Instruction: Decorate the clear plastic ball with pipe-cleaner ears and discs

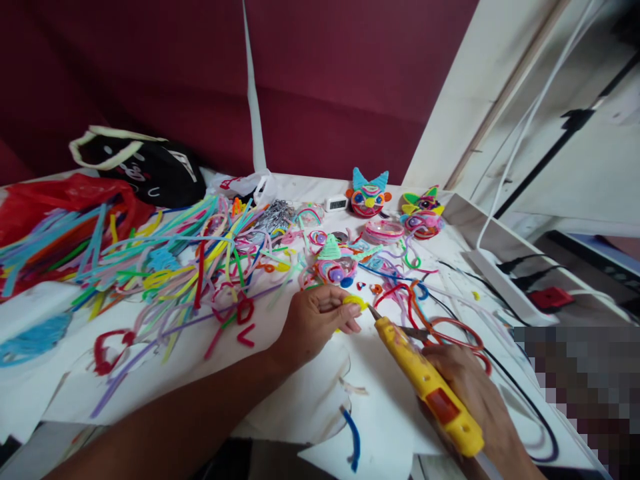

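Observation:
My left hand [317, 317] pinches a small yellow pipe cleaner piece [356, 302] between thumb and fingers. Wrapped round a yellow hot glue gun [425, 383] is my right hand [467, 383]; the gun's metal nozzle points up and left, close to the yellow piece. Whether the nozzle touches it I cannot tell. Scissors with orange handles [457, 333] lie partly behind the gun. Just beyond my left hand is a half-built pipe cleaner face [336, 270] with a green pointed ear and a purple eye.
Loose pipe cleaners [175, 267] heap across the left. Two colourful pipe cleaner heads, one blue-eared [369, 193], one green-and-yellow [423, 213], stand at the back. A black bag [155, 173] sits back left. A power strip [515, 287] and black cable [525, 393] run along the right.

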{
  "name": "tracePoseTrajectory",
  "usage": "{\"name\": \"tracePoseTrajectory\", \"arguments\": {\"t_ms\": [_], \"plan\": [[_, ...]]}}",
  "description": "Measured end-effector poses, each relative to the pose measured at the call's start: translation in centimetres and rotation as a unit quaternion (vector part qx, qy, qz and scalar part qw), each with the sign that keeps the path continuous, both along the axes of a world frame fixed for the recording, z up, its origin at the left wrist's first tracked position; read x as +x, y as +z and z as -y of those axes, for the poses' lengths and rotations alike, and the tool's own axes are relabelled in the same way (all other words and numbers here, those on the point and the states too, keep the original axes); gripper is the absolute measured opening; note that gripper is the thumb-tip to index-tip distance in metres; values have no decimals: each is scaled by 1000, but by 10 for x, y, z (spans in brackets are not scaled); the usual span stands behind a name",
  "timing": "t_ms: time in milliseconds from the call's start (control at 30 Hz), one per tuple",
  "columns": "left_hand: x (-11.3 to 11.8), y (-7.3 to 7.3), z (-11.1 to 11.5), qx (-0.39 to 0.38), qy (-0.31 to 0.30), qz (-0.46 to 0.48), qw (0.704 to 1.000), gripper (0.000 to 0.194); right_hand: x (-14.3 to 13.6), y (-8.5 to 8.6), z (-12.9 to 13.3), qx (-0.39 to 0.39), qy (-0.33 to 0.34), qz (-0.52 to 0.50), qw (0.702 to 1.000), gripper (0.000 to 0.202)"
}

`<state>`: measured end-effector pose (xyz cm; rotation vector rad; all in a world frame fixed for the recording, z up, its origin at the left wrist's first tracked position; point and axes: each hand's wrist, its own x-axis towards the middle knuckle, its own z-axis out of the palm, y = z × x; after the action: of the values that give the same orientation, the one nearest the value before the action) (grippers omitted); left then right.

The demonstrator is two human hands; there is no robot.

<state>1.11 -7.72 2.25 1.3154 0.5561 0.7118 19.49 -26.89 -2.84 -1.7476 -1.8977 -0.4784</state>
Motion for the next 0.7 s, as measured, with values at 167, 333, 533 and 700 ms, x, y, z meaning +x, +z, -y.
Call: {"name": "tracePoseTrajectory", "arguments": {"t_ms": [167,333,533,700], "plan": [[1,-1,0,-7,-4,0,1000,12,5,-4,2,-13,40,50,998,18],[0,-1,0,4,-5,3,1000,11,15,-12,5,-50,14,44,998,16],[-1,2,2,-3,-6,1,1000,11,16,-9,2,-88,12,21,996,20],[0,0,1,-4,-7,4,1000,13,-15,11,2,-80,-46,-11,996,24]]}}
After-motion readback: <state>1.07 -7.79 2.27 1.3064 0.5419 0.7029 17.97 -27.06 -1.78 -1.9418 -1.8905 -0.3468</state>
